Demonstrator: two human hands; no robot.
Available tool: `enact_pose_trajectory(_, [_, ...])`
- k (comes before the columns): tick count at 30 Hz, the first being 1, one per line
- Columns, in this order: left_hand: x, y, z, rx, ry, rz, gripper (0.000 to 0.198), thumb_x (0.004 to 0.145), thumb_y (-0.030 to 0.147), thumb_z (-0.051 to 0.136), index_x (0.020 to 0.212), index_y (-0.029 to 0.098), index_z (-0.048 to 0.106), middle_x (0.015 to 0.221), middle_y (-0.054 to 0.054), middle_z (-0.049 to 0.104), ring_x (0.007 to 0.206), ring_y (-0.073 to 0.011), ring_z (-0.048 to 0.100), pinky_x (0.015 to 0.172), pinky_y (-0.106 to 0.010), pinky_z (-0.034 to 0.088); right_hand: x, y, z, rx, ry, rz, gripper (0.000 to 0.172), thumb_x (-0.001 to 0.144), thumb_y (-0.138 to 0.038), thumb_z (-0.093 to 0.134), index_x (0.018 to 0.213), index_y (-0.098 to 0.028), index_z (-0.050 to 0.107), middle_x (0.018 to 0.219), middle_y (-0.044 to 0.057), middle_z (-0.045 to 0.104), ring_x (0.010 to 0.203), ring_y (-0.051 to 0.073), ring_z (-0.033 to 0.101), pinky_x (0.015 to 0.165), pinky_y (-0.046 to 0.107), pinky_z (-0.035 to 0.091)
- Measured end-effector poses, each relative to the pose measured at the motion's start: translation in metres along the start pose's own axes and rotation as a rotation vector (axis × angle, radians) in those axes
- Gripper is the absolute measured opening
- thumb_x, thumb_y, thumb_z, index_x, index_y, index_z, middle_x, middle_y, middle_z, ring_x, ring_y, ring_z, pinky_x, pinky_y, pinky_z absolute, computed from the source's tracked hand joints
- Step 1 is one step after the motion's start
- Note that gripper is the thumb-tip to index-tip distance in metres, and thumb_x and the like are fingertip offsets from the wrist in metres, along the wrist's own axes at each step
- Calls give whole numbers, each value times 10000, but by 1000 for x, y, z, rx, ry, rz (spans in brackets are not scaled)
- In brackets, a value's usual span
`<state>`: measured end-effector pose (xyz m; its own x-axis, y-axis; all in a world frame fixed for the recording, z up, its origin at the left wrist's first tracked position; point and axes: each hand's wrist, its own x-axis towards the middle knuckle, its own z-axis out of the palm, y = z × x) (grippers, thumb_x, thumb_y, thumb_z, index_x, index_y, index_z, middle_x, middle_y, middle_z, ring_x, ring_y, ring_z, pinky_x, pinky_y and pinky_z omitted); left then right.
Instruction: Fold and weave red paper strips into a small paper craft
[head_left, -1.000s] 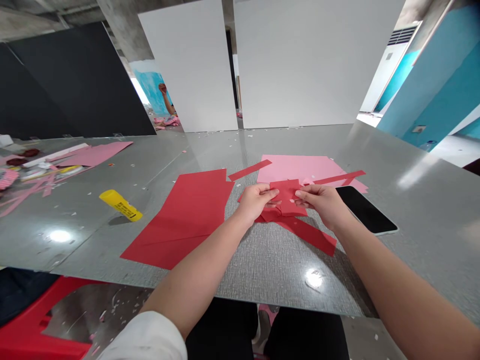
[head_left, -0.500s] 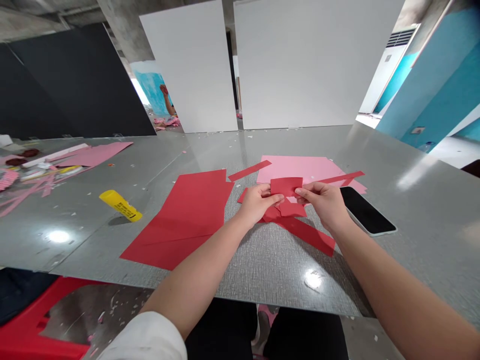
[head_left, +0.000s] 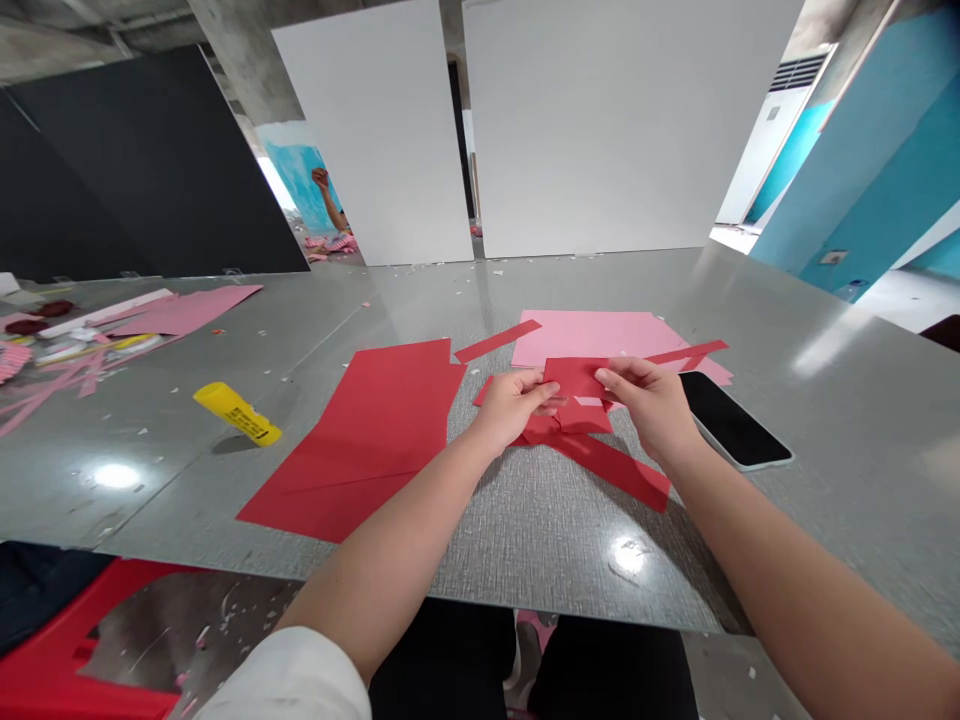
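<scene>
A small piece of red paper [head_left: 574, 376] is raised over the table between my two hands. My left hand [head_left: 513, 405] pinches its left edge between thumb and fingers. On the opposite edge, my right hand [head_left: 643, 396] grips it the same way. Beneath it lie other red pieces, including a small red square [head_left: 587, 420] and a long red strip [head_left: 619, 470] slanting toward me. A pink sheet [head_left: 600, 332] rests just behind my hands, partly covered by them and by a thin red strip.
Left of my hands lies a large red sheet [head_left: 367, 430], with a yellow tube [head_left: 238, 413] farther left. A phone [head_left: 731, 420] lies beside my right wrist. Pink scraps [head_left: 180, 312] are piled at far left. White panels [head_left: 600, 130] stand behind; another person's arm [head_left: 330, 200] shows between panels.
The held red paper has tilted a little, showing more of its face, and its right side sits slightly differently in my right fingers. The view has shifted marginally; the table items stay put.
</scene>
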<state>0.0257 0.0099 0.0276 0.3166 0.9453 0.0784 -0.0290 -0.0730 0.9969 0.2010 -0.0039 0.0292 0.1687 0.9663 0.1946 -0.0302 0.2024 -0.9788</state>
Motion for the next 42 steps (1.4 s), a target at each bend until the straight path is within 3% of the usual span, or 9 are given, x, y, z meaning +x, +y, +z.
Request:
enact_pose_trajectory(4, [0, 0, 2, -5, -12, -9, 158, 769, 258, 602, 878, 157, 657, 947, -65, 671, 809, -158, 652, 734, -301, 511, 2, 2, -1, -4, 13, -1, 180, 643, -361, 707, 666, -199, 632, 635, -2, 612, 607, 121, 565, 658, 299, 499])
enact_pose_trajectory(8, [4, -2, 0, -56, 258, 52, 220, 725, 268, 645, 909, 148, 648, 903, -61, 677, 720, -134, 637, 738, -321, 519, 2, 3, -1, -80, -153, 131, 195, 618, -380, 717, 635, -198, 650, 674, 39, 655, 734, 182, 622, 698, 338, 515])
enact_pose_trajectory(10, [5, -2, -3, -47, 313, 90, 223, 725, 285, 642, 899, 145, 652, 873, -64, 680, 738, -143, 633, 739, -323, 517, 1, 3, 0, -133, -257, 159, 185, 625, -376, 710, 636, -196, 671, 720, 66, 679, 895, 224, 618, 761, 363, 506])
enact_pose_trajectory(15, [-2, 2, -2, 269, 179, 197, 168, 750, 312, 607, 799, 173, 686, 834, -48, 692, 798, -162, 622, 748, -296, 473, -3, 0, 2, -251, -214, 2, 356, 671, -346, 679, 1010, -240, 657, 963, 54, 686, 967, 205, 602, 875, 396, 434])
enact_pose_trajectory(20, [-7, 1, 5, 395, 54, 172, 156, 761, 292, 575, 793, 189, 688, 815, -35, 693, 778, -160, 622, 698, -272, 459, -4, -2, 3, -432, -235, -108, 175, 739, -356, 599, 734, -193, 664, 781, 31, 672, 865, 191, 598, 796, 335, 427])
enact_pose_trajectory(24, [-5, 2, 5, 412, 67, 179, 152, 762, 265, 549, 778, 187, 678, 802, -31, 689, 751, -152, 615, 679, -262, 454, -5, -4, 5, -438, -268, -80, 224, 764, -385, 552, 710, -176, 612, 714, 16, 624, 635, 133, 542, 634, 290, 423])
enact_pose_trajectory(33, [-6, 6, 6, 418, 156, 242, 177, 772, 283, 527, 731, 172, 658, 729, -20, 660, 680, -129, 575, 635, -244, 434, -7, -5, 7, -328, -269, -86, 234, 773, -411, 539, 726, -184, 575, 677, 6, 563, 604, 114, 493, 591, 266, 414])
enact_pose_trajectory(38, [-4, 4, 1, 352, 218, 256, 182, 770, 307, 551, 715, 163, 649, 709, -28, 659, 682, -134, 594, 653, -249, 456, -7, -7, 6, -319, -199, -100, 215, 764, -397, 563, 724, -187, 587, 655, -10, 540, 572, 96, 454, 575, 250, 395])
enact_pose_trajectory(42, [-2, 5, -4, 105, 287, 209, 216, 797, 347, 532, 810, 162, 643, 775, -52, 679, 727, -146, 637, 723, -287, 492, -3, -4, 0, -202, -62, -118, 205, 754, -403, 584, 725, -200, 587, 573, -33, 492, 483, 83, 412, 467, 238, 345])
